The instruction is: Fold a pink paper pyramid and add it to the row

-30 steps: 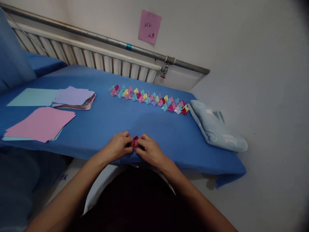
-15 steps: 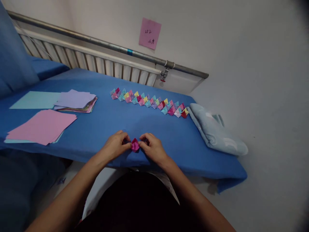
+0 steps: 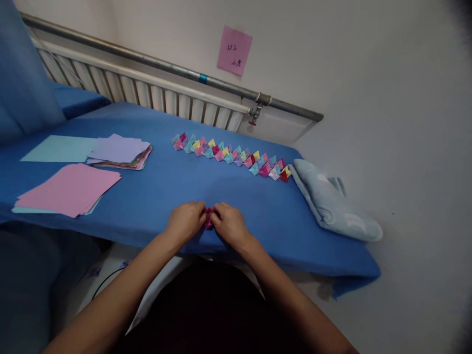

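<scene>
A small magenta origami paper boat is pinched between my two hands near the front edge of the blue-covered table. My left hand is closed on its left side. On its right side my right hand is closed too, thumb and fingers together. The fingers cover much of the paper, so its exact folds are hidden. Farther back, rows of small folded paper boats in pink, blue, yellow, red and purple stand close together.
Left on the blue cloth lie a pink paper stack, a lilac-topped stack and light blue paper. A folded pale blue blanket sits at the right end. Behind are a radiator and a pipe.
Both hands have drawn closer together around the magenta paper boat, which now shows narrower and more covered. The whole view has shifted slightly.
</scene>
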`<state>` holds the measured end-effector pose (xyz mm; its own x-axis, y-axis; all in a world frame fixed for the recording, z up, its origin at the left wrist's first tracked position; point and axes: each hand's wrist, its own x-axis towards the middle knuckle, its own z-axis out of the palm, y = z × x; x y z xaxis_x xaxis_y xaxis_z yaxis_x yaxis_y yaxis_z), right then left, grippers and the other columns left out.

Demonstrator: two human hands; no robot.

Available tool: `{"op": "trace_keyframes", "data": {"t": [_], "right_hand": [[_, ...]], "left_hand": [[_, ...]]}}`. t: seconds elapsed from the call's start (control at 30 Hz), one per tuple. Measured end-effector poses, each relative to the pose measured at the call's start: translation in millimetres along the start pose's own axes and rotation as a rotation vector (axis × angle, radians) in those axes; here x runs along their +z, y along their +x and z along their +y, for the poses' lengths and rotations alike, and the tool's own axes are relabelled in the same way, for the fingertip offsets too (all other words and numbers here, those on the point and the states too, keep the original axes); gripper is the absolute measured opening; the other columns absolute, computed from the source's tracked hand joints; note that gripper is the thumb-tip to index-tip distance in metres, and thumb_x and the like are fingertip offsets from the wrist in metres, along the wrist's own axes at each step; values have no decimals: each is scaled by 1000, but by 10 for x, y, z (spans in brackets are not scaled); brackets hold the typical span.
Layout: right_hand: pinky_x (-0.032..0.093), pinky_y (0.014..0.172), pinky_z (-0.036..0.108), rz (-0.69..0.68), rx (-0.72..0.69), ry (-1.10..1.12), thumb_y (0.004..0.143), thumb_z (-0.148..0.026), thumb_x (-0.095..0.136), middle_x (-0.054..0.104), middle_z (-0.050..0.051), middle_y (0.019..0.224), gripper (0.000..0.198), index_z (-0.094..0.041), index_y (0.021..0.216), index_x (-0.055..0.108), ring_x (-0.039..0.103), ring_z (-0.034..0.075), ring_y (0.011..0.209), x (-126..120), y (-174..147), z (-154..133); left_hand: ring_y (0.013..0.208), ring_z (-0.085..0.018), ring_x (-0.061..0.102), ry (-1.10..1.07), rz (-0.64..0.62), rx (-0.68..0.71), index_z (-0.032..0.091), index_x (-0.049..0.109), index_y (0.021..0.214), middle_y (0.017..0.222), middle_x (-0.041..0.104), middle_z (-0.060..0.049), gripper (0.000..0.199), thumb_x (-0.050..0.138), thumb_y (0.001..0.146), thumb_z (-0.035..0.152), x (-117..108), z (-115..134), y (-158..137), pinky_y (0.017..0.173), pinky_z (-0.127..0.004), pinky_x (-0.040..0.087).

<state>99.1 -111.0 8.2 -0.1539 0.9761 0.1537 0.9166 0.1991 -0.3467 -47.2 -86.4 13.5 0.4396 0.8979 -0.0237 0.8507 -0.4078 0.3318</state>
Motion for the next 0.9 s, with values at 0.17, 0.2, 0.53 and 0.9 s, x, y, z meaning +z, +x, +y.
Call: {"op": "trace_keyframes", "data": {"t": [0.17,0.2,0.53,0.9], "right_hand": [[32,60,25,10,33,-26,83,-17,55,63,2,76,13,-19,72,59,54,15,68,15,18,-11],[31,60,26,5,41,-15,83,-17,55,63,3,75,13,-19,70,58,54,15,67,15,24,-14],[35,58,21,-10,57,205,79,-16,57,58,-2,67,8,-18,72,57,51,11,61,-10,40,102],[40,65,22,36,-38,564,71,-8,59,53,-2,78,18,-20,83,65,49,10,68,-91,-280,95]], "left_hand": [[80,-22,64,14,-10,-33,19,63,89,89,69,-8,21,45,88,29,-14,37,33,65,-29,40],[80,-22,64,14,-13,-40,19,64,88,89,69,-9,21,45,88,29,-15,44,37,65,-30,40],[77,-19,61,-90,-12,-73,19,63,85,84,68,-6,16,50,85,28,-17,-2,69,66,-27,40],[74,-15,54,-396,121,126,21,63,94,82,54,0,17,55,78,19,98,-191,-257,68,-27,42]]}}
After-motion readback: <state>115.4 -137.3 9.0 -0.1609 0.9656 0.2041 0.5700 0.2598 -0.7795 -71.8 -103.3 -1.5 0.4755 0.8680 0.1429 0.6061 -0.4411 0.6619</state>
